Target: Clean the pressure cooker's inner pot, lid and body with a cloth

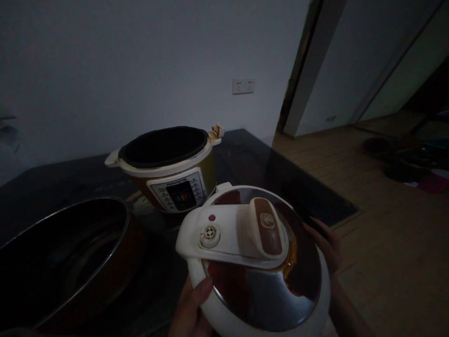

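Both my hands hold a round pressure cooker lid (277, 299), white-rimmed with a shiny brown-stained metal top and a brown-and-white handle. My left hand (192, 304) grips its lower left rim, thumb on top and the other fingers mostly beneath. Around the right edge are the fingers of my right hand (326, 245), partly hidden by the lid. Behind the lid stands the electric pressure cooker (140, 185), uncovered, with a dark inner pot and a lit display on its front panel.
A large dark pan (128, 234) with a shiny rim fills the lower left. Everything stands on a dark glossy table (242, 150) against a pale wall. A double socket (243, 86) is on the wall. Wooden floor lies right, with dim clutter farther off.
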Available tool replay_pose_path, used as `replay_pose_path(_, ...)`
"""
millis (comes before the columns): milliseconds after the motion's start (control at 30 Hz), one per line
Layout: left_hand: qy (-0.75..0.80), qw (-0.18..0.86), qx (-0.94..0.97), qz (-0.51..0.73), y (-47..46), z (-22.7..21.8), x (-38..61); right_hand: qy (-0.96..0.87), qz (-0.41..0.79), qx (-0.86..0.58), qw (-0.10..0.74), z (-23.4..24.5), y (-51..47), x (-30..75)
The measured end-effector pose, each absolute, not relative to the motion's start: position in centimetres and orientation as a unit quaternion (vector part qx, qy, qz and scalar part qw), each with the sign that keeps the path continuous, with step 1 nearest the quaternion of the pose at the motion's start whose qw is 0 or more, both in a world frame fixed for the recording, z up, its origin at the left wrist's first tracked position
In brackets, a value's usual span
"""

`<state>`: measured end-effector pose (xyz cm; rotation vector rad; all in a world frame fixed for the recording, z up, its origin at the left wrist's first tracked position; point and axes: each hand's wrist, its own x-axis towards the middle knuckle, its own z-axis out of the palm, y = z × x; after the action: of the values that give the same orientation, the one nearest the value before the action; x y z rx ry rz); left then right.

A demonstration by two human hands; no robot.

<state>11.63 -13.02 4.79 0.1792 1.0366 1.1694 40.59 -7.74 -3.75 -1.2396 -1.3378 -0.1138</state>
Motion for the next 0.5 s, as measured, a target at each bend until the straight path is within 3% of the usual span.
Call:
replay_pose_path(233, 0.433, 0.725, 0.084, 0.529, -13.8, 2.9, 11.1, -0.646, -0.143, -0.54, 0.52, -3.0, -6.7, 40.3)
replay_pose_path(500, 0.405, 0.734, 0.093, 0.537, -13.9, 3.0, 10.9, -0.674, -0.032, -0.58, 0.457, -1.9, -4.8, 40.2)
